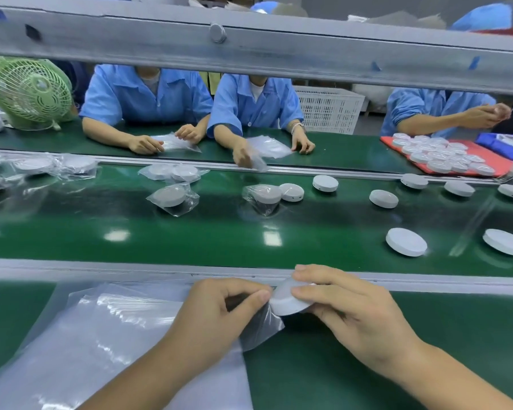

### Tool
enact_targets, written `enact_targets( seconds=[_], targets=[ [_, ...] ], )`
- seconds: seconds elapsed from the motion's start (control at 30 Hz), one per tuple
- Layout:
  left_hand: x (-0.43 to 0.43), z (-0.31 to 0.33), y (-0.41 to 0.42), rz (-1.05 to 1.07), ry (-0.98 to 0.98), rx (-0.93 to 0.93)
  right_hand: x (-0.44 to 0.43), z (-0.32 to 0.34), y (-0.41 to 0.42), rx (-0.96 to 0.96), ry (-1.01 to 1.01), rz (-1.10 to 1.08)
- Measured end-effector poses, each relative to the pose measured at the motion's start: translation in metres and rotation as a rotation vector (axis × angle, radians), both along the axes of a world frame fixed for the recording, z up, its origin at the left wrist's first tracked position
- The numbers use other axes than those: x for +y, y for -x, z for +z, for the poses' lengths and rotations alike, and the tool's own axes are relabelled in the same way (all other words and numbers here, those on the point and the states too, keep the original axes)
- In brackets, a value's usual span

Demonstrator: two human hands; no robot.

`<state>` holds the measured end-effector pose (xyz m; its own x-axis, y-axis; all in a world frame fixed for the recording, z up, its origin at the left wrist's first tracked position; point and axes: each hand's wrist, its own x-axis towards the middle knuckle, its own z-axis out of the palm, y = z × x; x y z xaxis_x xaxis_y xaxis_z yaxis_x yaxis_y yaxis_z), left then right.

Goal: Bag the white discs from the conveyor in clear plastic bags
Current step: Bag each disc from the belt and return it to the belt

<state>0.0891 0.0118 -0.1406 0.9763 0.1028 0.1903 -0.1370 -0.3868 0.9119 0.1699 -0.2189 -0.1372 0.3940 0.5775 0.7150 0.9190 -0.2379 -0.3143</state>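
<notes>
My right hand point(347, 309) grips a white disc point(288, 301) just below the conveyor's near rail, tilted toward the left. My left hand point(219, 309) pinches the mouth of a small clear plastic bag point(261, 327), which hangs right beside the disc's edge. A stack of flat clear bags point(107, 327) lies on the green bench under my left forearm. Loose white discs sit on the green conveyor point(190, 232), the nearest ones at the right point(406, 242) and far right point(505, 242). Several bagged discs point(171, 196) lie further left on the belt.
Three people in blue coats work across the belt; two handle clear bags point(267, 149). A red tray point(498, 164) of discs sits at the far right. A green fan point(30, 90) stands far left. A grey metal beam point(249, 51) crosses overhead.
</notes>
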Motion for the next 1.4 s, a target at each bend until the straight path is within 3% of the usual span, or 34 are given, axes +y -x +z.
enact_targets(
  seconds=[0.13, 0.2, 0.3, 0.47, 0.63, 0.73, 0.87, 1.03, 1.17, 1.3, 1.4],
  targets=[
    [-0.006, 0.007, 0.003, 0.048, 0.1, 0.001, 0.004, 0.012, 0.005, 0.105, -0.146, -0.033],
    [-0.01, 0.013, 0.004, 0.025, 0.216, 0.012, 0.01, 0.016, 0.011, 0.295, -0.215, -0.059],
    [-0.019, 0.02, 0.009, -0.2, 0.339, 0.071, 0.019, 0.014, 0.023, 0.579, -0.35, -0.061],
    [-0.035, 0.021, 0.007, -0.093, 0.163, -0.026, 0.026, 0.015, 0.027, 0.774, -0.562, 0.0],
    [-0.04, 0.019, 0.003, -0.131, 0.178, -0.072, 0.026, 0.023, 0.023, 0.928, -0.56, 0.048],
    [-0.037, 0.014, 0.002, -0.192, 0.253, 0.001, 0.021, 0.027, 0.024, 0.903, -0.431, -0.014],
    [-0.032, 0.004, 0.006, -0.232, 0.073, 0.076, 0.013, 0.029, 0.015, 0.88, -0.474, -0.167],
    [-0.034, 0.007, 0.0, -0.159, 0.195, 0.036, 0.016, 0.015, 0.022, 1.057, -0.256, 0.001],
    [-0.033, 0.004, 0.0, -0.168, 0.307, 0.087, 0.016, 0.016, 0.019, 1.026, -0.386, -0.034],
    [-0.032, -0.001, 0.004, -0.167, 0.194, 0.159, 0.014, 0.017, 0.019, 0.891, -0.496, -0.076],
    [-0.034, 0.001, 0.004, -0.083, 0.193, 0.173, 0.013, 0.018, 0.015, 0.913, -0.597, -0.09]
  ],
)
